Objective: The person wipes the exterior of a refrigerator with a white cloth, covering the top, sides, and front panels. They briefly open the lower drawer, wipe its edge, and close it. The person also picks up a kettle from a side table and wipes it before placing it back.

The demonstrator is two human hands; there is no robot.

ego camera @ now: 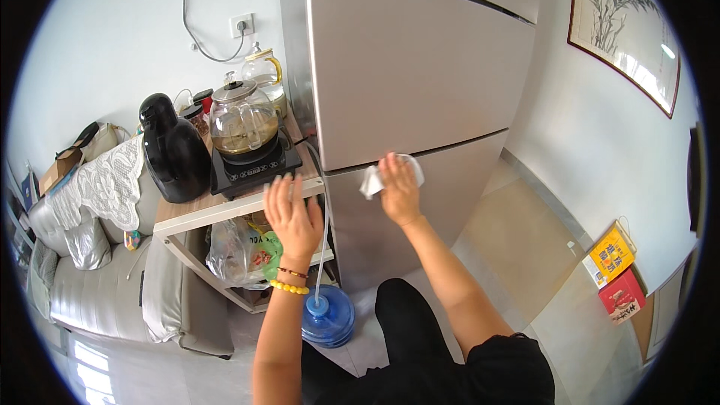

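Observation:
My right hand lies flat over a white cloth or tissue, pressing it on the refrigerator near the top of its lowest door. The cloth sticks out on both sides of the fingers. My left hand, with a yellow bead bracelet at the wrist, is raised with fingers apart and holds nothing. It is in front of the edge of a wood-topped metal rack; whether it touches the rack I cannot tell. Just behind it is a black electric hot plate bearing a glass kettle.
A black thermos jug and a glass pitcher stand on the rack, with plastic bags below. A blue water bottle with a hose is on the floor by my knees. A grey sofa is left; gift bags stand right.

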